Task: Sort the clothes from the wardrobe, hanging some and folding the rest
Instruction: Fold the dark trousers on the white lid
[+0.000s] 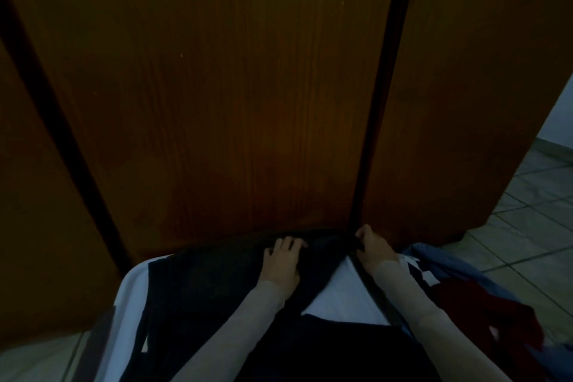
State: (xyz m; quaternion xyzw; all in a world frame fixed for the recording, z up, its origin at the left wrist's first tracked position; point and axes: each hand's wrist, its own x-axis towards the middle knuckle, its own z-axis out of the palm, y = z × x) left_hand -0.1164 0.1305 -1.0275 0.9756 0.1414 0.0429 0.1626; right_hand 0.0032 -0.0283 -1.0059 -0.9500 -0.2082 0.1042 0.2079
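- Dark garment (217,282): spread on a white surface (341,295) directly before the wardrobe (217,102); type indiscernible in dim light.
- Left hand (280,260): fingers spread flat on it.
- Right hand (372,246): fingers clamped on its edge.

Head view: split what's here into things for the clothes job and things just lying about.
Job:
- dark ribbed garment
- left hand on it
- right hand gripping its edge
- red cloth
- blue cloth

Lying about:
- brown wooden wardrobe doors
- tiled floor

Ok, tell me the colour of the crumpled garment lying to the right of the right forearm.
Dark red crumpled garment, seen in the dim head view.
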